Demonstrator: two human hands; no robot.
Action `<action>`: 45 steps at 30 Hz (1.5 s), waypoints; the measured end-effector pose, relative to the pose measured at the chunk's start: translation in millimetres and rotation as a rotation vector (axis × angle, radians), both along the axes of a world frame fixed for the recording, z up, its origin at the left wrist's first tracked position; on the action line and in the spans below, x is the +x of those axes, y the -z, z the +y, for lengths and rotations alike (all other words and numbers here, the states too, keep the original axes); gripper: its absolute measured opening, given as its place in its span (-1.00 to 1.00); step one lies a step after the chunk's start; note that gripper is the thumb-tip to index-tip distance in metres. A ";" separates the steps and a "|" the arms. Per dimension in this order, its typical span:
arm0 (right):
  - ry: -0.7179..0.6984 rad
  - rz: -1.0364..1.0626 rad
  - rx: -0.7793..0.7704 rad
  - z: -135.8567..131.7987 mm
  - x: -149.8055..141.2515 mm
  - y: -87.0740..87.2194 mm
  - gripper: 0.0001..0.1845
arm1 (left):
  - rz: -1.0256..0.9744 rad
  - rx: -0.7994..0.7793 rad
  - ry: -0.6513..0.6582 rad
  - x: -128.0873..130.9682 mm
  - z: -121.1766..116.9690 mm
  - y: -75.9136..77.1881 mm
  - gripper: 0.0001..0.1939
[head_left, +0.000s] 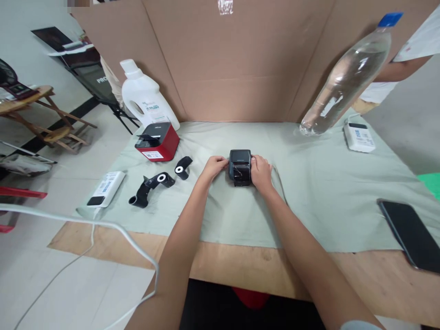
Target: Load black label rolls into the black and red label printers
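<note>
A small black box-shaped device (239, 169), glossy on its front, stands on the pale green cloth in the middle of the table. Its exact kind does not show. My right hand (261, 173) is wrapped round its right side, the thumb near the top corner. At the left side my left hand (216, 166) pinches its edge with fingers closed together; the fingertips are partly hidden. A thin pale cable (280, 183) runs on the cloth beside my right wrist.
Left of my hands lie black curled pieces with white rings (161, 178), a red box (165, 144), a white jug (147, 101) and a white power bank (107, 188). Rightward are a clear bottle (347, 82), another white device (359, 136) and a phone (410, 231). Cardboard (237, 59) stands behind.
</note>
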State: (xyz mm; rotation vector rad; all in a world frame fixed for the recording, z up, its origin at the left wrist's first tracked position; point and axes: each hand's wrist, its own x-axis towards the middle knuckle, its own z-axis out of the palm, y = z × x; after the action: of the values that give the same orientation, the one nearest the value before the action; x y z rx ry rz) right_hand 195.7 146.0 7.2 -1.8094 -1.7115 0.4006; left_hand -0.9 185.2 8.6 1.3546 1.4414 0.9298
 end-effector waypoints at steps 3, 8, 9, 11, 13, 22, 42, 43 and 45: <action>0.001 -0.004 0.004 0.2 -0.1 0.6 -0.43 | 0.014 0.020 -0.004 0.1 -0.7 1.9 -0.78; -0.001 0.001 0.005 1.0 0.7 1.8 -0.43 | 0.011 0.046 0.007 -0.4 -2.2 2.9 -0.78; -0.001 0.003 0.006 1.1 0.8 1.9 -0.43 | 0.008 0.045 0.010 -0.5 -2.2 2.7 -0.78; 0.000 0.007 0.007 1.2 0.9 2.0 -0.43 | 0.003 0.042 0.018 -0.7 -1.9 2.4 -0.79; 0.000 0.012 0.011 1.0 0.9 1.7 -0.44 | -0.001 0.040 0.020 -0.7 -1.4 2.1 -0.78; -0.001 0.012 0.014 1.5 1.1 1.4 -0.45 | -0.001 0.063 0.012 -0.5 -2.6 3.4 -0.75; -0.008 0.028 0.027 1.1 1.1 -0.7 -0.46 | -0.021 0.442 0.089 -6.4 -7.9 13.9 -0.63; -0.009 0.023 0.027 1.2 1.2 -0.6 -0.46 | -0.008 0.456 0.100 -6.8 -7.4 14.1 -0.59; -0.013 0.016 0.027 1.3 1.3 0.0 -0.46 | 0.024 0.458 0.109 -7.1 -4.9 15.4 -0.51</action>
State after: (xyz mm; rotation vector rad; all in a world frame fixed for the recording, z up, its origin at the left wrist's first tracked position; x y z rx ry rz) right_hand 196.9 147.3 7.2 -1.7724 -1.7102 0.3946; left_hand -8.0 180.2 -6.8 1.7617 1.1980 1.2229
